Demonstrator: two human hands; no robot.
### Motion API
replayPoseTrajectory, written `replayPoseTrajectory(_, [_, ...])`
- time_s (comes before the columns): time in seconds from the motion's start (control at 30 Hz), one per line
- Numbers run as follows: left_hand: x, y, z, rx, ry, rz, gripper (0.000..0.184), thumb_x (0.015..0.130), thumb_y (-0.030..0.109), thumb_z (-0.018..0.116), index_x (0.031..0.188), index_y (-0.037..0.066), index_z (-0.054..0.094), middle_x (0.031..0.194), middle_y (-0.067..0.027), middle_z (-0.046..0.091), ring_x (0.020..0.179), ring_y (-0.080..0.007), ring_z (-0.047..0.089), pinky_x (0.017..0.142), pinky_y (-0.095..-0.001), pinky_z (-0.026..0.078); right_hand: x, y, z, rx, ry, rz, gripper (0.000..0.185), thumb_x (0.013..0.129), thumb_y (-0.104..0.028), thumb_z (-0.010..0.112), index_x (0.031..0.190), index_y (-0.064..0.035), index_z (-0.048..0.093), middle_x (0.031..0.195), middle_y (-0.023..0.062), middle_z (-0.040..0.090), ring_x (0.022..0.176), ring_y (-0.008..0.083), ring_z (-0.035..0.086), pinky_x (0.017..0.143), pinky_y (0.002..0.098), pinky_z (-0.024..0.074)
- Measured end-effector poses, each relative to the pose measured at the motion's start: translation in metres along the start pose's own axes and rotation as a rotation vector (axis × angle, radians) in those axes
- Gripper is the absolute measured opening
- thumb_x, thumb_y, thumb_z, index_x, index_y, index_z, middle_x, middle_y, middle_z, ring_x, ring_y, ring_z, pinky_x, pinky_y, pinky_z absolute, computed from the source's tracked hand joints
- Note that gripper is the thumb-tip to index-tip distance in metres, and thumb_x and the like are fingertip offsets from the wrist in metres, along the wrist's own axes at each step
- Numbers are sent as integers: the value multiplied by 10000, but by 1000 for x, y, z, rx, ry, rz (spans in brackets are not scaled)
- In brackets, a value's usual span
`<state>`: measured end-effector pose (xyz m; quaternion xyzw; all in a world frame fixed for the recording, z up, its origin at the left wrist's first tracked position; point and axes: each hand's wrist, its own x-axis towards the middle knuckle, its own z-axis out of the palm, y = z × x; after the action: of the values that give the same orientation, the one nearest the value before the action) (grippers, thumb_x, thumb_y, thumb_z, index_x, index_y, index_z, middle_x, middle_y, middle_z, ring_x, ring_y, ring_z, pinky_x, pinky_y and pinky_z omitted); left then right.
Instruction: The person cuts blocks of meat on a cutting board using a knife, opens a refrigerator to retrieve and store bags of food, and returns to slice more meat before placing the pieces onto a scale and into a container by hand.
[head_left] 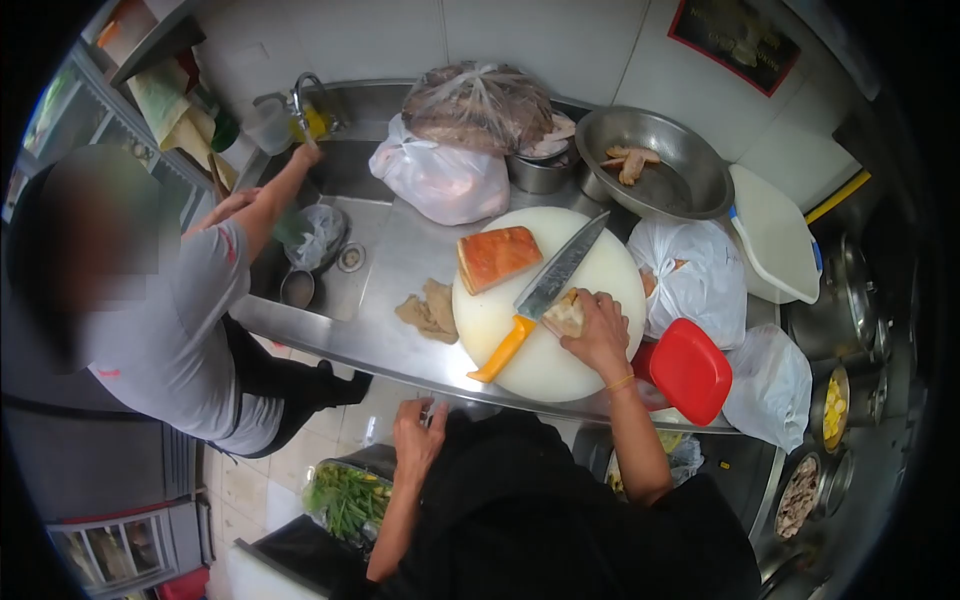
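On the round white cutting board (510,365), my right hand (600,335) has its fingers around a small pale piece of meat (565,314). Beside it lies a large knife with a yellow handle (504,348), its blade pointing to the back right. A block of meat with orange-brown skin (499,258) rests to the left of the blade. My left hand (417,436) hangs at the counter's front edge, fingers loosely apart, with nothing visible in it. Close to the board's left rim is a crumpled brown piece (430,311), perhaps skin or cloth.
A person in a grey shirt (190,290) reaches to the sink tap (306,90) at left. Filled plastic bags (440,175), a steel bowl with meat (690,180), a red container (692,372) and a white tray (770,240) surround the board. Greens (345,495) stand below.
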<state>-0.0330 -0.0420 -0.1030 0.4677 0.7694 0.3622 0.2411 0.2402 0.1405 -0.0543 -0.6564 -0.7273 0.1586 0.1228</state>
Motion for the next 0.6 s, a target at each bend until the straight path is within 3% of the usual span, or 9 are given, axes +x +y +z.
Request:
replayPoseTrajectory(0.33, [0, -52, -40, -45, -17, -144, 343, 830, 262, 753, 1005, -28, 703, 851, -168, 690, 751, -251, 664, 696, -363, 535, -5, -12, 8, -69, 29, 59, 806, 595, -194, 767, 1353, -128, 502, 1249, 161, 506, 1203, 353, 458, 1017, 473, 359])
replayPoseTrajectory(0.47, [11, -62, -44, -81, -68, -169, 348, 825, 261, 767, 1021, -19, 703, 940, -188, 684, 814, -288, 670, 766, -380, 542, -16, -8, 22, -160, 70, -7, 917, 599, -228, 792, 1430, -118, 420, 1372, 203, 439, 1303, 391, 379, 1118, 531, 248])
replayPoseTrajectory(0.6, [37, -58, -36, -111, -110, -45, 373, 812, 257, 775, 1040, -27, 699, 980, -186, 692, 900, -299, 665, 824, -384, 525, -21, -7, 30, -183, 75, -9, 983, 609, -267, 808, 1474, -107, 369, 1459, 229, 368, 1389, 417, 287, 1169, 574, 147])
